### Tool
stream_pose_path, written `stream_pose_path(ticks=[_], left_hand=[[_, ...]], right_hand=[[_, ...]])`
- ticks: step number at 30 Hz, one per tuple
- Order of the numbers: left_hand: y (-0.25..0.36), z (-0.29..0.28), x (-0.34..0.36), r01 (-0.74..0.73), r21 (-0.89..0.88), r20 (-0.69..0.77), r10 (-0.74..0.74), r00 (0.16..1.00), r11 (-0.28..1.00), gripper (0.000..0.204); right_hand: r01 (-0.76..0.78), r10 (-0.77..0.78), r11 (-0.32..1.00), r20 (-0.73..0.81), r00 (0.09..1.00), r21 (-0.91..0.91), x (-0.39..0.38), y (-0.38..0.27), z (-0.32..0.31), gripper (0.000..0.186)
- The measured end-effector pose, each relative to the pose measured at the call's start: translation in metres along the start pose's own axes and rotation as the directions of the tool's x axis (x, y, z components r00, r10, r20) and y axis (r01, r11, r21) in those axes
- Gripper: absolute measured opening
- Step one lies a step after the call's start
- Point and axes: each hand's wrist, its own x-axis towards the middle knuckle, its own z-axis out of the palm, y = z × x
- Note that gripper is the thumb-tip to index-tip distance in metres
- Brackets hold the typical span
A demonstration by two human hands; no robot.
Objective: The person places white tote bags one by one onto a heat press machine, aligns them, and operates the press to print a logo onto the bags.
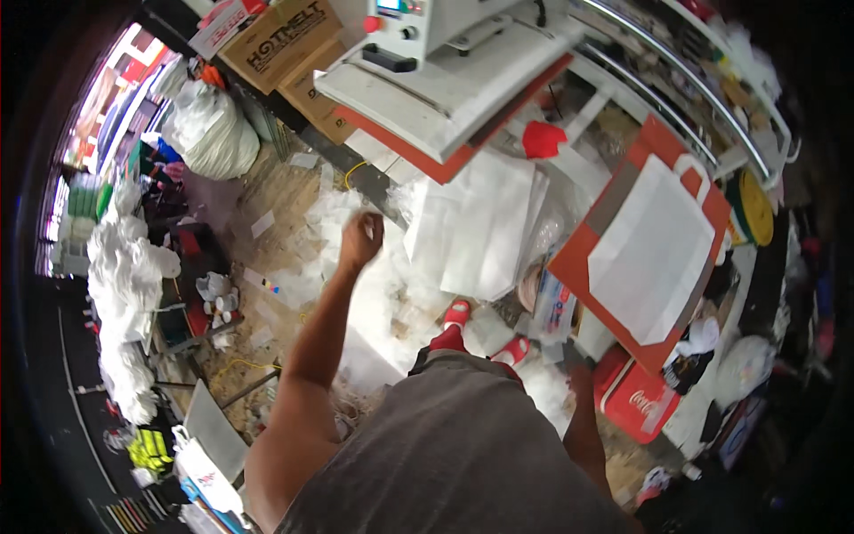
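Observation:
My left hand (362, 238) hangs in the air over the littered floor, fingers curled in, and nothing shows in them. My right hand (580, 378) is low at my right side, beside a red cooler box (633, 396). Its fingers are too dark and small to make out; a dark grey flat shape lies right by them. To the right, a white bag (654, 249) with a loop handle lies flat on an orange-red press plate (580, 260). Ahead stands a white heat press (445, 84) with a control panel, a black handle and an orange-red lower edge.
White sheets or bags (476, 227) are piled below the press. Cardboard boxes (280, 44) stand at the far left. Stuffed white sacks (213, 129) and a yellow cord (240, 363) are on the left. Plastic scraps cover the floor around my red shoes (456, 313).

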Motion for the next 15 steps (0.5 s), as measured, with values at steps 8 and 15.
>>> stream_pose_path(ticks=[8, 15], left_hand=[[0.072, -0.049, 0.290, -0.147, -0.208, -0.119, 0.124, 0.985, 0.967, 0.045], [0.089, -0.025, 0.377, -0.086, -0.130, 0.003, 0.087, 0.996, 0.988, 0.072]], right_hand=[[0.110, -0.117, 0.993, -0.256, 0.959, -0.043, -0.104, -0.043, -0.019, 0.021], [-0.132, 0.204, 0.927, -0.175, 0.963, 0.351, -0.112, 0.038, -0.001, 0.013]])
